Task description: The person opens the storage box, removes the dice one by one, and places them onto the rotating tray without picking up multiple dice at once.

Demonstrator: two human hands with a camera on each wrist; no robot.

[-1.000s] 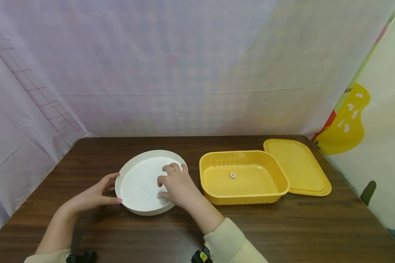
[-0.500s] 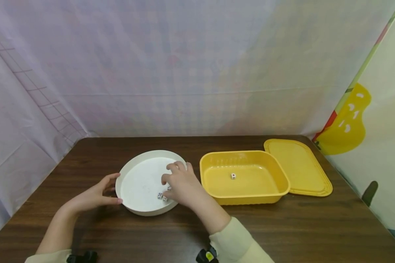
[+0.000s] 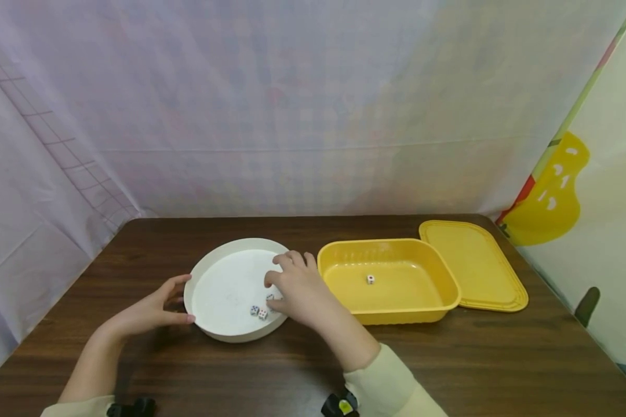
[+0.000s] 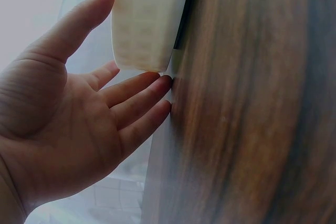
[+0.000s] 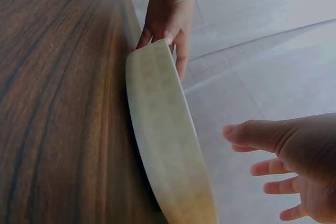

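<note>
A round white tray (image 3: 229, 289) stands on the table. My left hand (image 3: 148, 310) rests against its left rim, thumb and fingertips touching the wall; in the left wrist view, this hand (image 4: 68, 108) has its fingers spread and fairly straight. Over the tray's right side hovers my right hand (image 3: 302, 292), with thumb and fingers apart. The right wrist view shows that hand (image 5: 310, 166) holding nothing, above the tray wall (image 5: 163, 114). Small white dice lie below its thumb, among them a die (image 3: 254, 310) and a second die (image 3: 263, 314); my thumb partly covers others.
Right of the tray stands a yellow rectangular container (image 3: 388, 315) with one die (image 3: 370, 279) inside. A yellow lid (image 3: 475, 260) lies to its right, partly behind it. The brown wooden table (image 3: 240, 376) extends back to a pale curtain (image 3: 302, 116).
My right hand has moved right across the tray, uncovering dice that were hidden under it. The left hand stays at the rim.
</note>
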